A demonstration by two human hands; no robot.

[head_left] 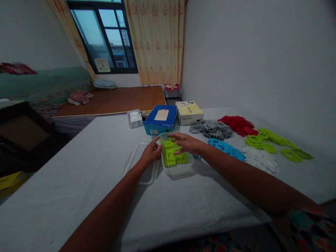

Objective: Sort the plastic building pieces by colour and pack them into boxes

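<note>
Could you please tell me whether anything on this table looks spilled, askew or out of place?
Nothing looks spilled or damaged. The green pieces sit inside the container, under the right hand, and the lid lies flat beside it, by the left hand.

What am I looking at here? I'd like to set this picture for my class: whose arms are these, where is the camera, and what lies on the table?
No machine: these are one person's bare arms, filmed by a camera worn on that person's head, looking forward and down. It is the only view. On the white-covered table stands a clear plastic tub of lime-green interlocking pieces, its lid beside it on the left. The left hand touches the tub's left rim; the right hand lies open on the pieces. To the right lie piles sorted by colour: grey, red, blue, white, green. Behind stand a blue box and a yellow box.
</note>
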